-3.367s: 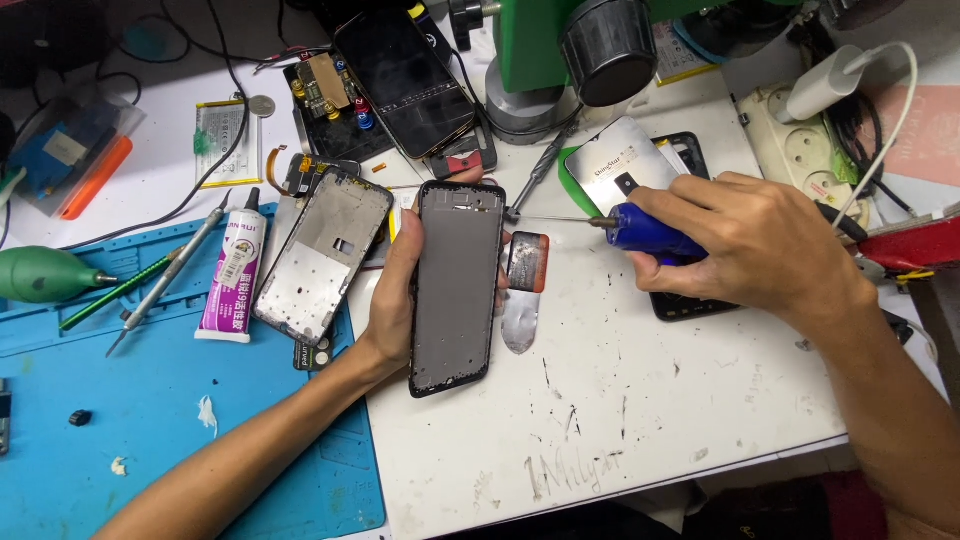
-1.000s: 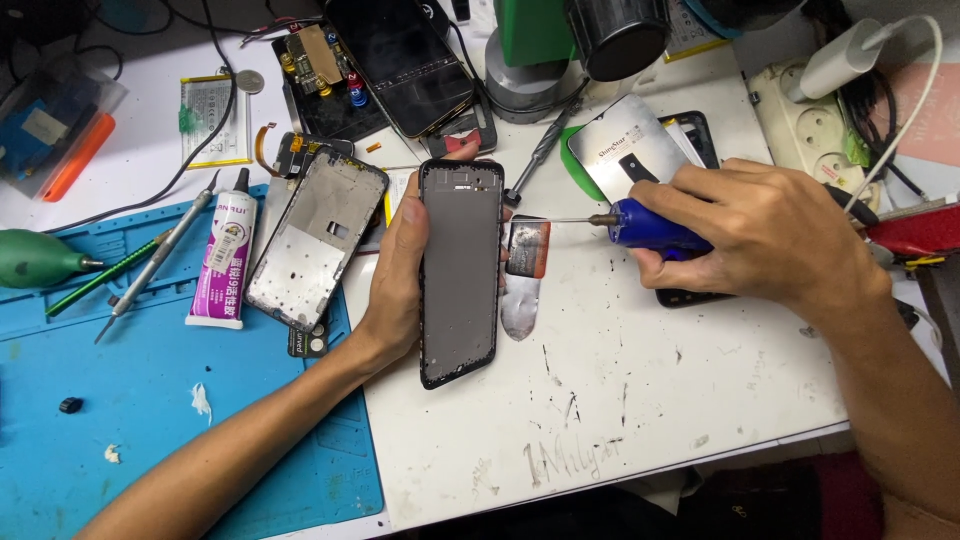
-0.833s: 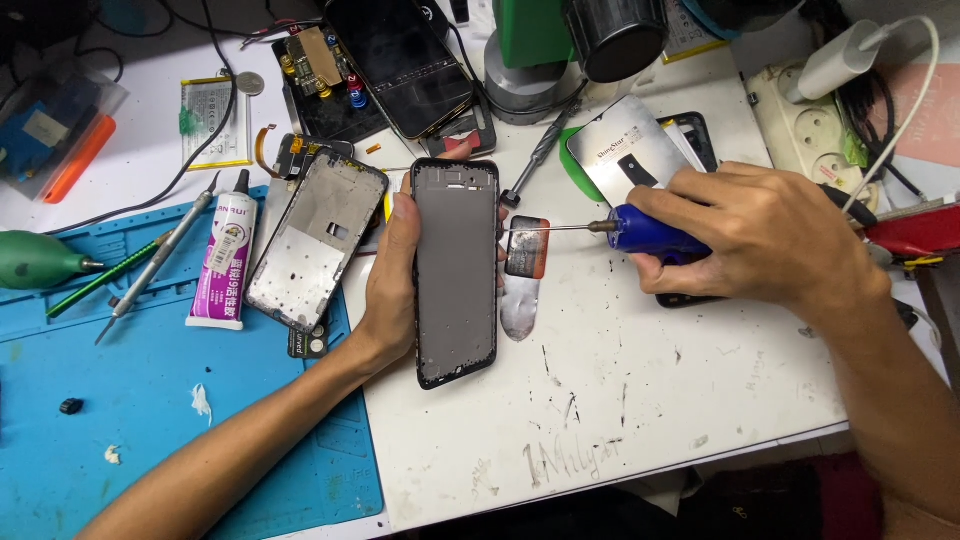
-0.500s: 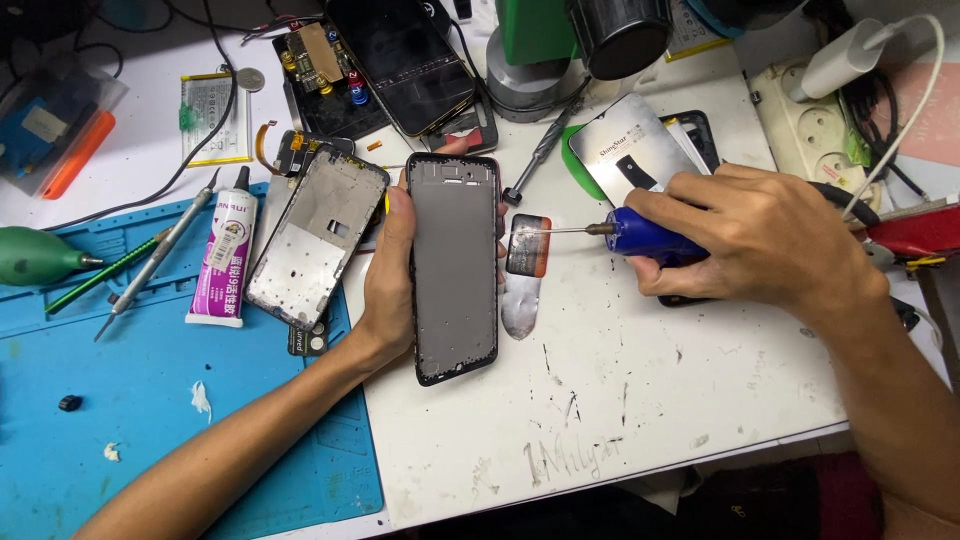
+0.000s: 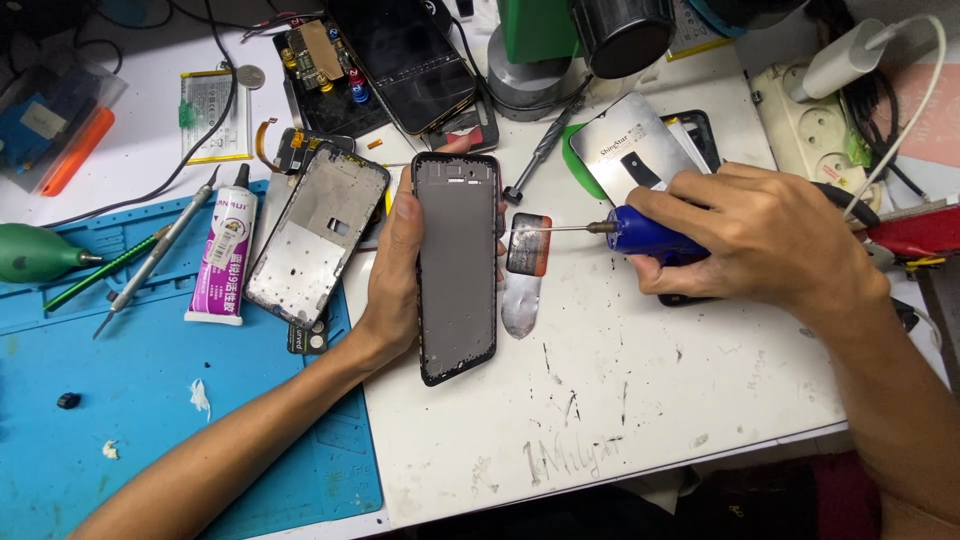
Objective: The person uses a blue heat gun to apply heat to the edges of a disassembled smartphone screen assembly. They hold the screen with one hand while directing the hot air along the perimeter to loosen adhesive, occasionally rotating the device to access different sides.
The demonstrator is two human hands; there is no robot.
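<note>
My left hand (image 5: 398,262) grips a black phone frame (image 5: 457,265) by its left edge, holding it flat on the white table (image 5: 640,400). My right hand (image 5: 760,240) is closed on a blue-handled tool (image 5: 645,232) whose thin metal tip points left toward the frame's right edge. A small flat metal pry blade with an orange patch (image 5: 525,270) lies between the frame and the tool tip.
A silver phone midframe (image 5: 318,235) and a glue tube (image 5: 223,255) lie left, by a blue mat (image 5: 150,400) with tweezers (image 5: 150,255) and a green blower (image 5: 35,253). Behind are a circuit board, a dark phone (image 5: 410,60), a microscope base (image 5: 560,70) and a power strip (image 5: 815,125).
The phone frame and my left hand have shifted slightly left and up in view. My right hand keeps the tool tip by the frame's right edge.
</note>
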